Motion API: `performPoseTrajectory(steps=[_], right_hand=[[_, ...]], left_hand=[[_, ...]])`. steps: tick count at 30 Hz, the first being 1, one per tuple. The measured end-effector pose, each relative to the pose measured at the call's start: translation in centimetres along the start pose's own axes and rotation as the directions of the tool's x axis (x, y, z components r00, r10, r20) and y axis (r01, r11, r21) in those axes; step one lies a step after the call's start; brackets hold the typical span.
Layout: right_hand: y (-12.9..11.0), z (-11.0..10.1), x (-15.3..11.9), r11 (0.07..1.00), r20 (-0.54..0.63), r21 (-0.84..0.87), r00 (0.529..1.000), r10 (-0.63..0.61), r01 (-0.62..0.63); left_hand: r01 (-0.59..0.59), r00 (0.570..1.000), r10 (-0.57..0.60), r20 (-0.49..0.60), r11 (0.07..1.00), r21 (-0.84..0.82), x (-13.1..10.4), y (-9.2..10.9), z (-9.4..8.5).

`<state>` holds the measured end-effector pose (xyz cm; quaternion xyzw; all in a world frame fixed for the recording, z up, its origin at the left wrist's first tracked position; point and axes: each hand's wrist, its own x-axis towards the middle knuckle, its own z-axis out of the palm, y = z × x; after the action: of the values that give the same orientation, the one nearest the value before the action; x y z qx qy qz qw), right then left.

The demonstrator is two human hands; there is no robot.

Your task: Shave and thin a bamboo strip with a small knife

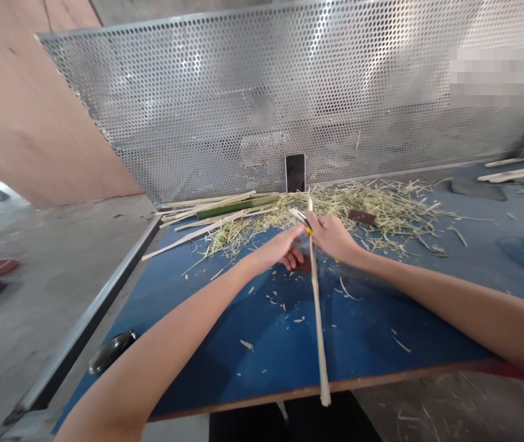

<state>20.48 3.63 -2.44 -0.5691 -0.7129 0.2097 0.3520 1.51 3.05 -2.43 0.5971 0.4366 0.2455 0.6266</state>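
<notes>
A long pale strip (318, 319), like split bamboo, runs from the shavings down past the table's front edge. My right hand (331, 236) is closed round a knife (299, 217) with a yellow part, at the strip's upper end; the blade points up and left. Just left of the strip, my left hand (288, 247) has its fingers curled and partly apart, near the knife's yellow part; nothing is visible in it. A dark red-brown block (304, 264) lies under the left fingers, beside the strip.
Pale shavings (363, 205) are heaped at the back of the blue table (262, 344), with a second brown block (362, 217) on them. A phone (296, 173) leans on the perforated metal screen (225, 110). A green bamboo piece (238, 207) and a dark shiny object (112, 352) lie left.
</notes>
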Motion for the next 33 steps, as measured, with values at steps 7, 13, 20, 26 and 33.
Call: performPoseTrajectory(steps=[7, 13, 20, 26, 33], right_hand=[[-1.2, -0.1, -0.4, 0.998, 0.079, 0.064, 0.997, 0.005, -0.01], [-2.9, -5.2, -0.3, 0.971, -0.012, -0.119, 0.978, -0.21, 0.207], [0.1, -4.1, -0.6, 0.747, 0.235, -0.594, 0.953, -0.194, 0.298], [2.7, -3.3, 0.6, 0.599, 0.377, -0.672, 0.897, -0.231, 0.437], [4.4, -4.6, 0.5, 0.747, 0.322, -0.462, 0.875, -0.361, 0.478]], left_hand=[[-0.039, 0.999, 0.041, -0.01, 0.985, 0.168, -3.0, -0.3, 4.5], [-0.074, 0.987, 0.127, -0.099, 0.902, 0.426, -3.3, 1.5, -2.8], [0.058, 0.954, 0.264, -0.146, 0.314, 0.948, -3.9, -0.6, -3.2], [0.095, 0.98, 0.174, -0.101, 0.043, 0.995, -4.5, -1.6, -2.7], [0.096, 0.98, 0.178, -0.091, -0.021, 0.995, -5.3, -1.4, -5.9]])
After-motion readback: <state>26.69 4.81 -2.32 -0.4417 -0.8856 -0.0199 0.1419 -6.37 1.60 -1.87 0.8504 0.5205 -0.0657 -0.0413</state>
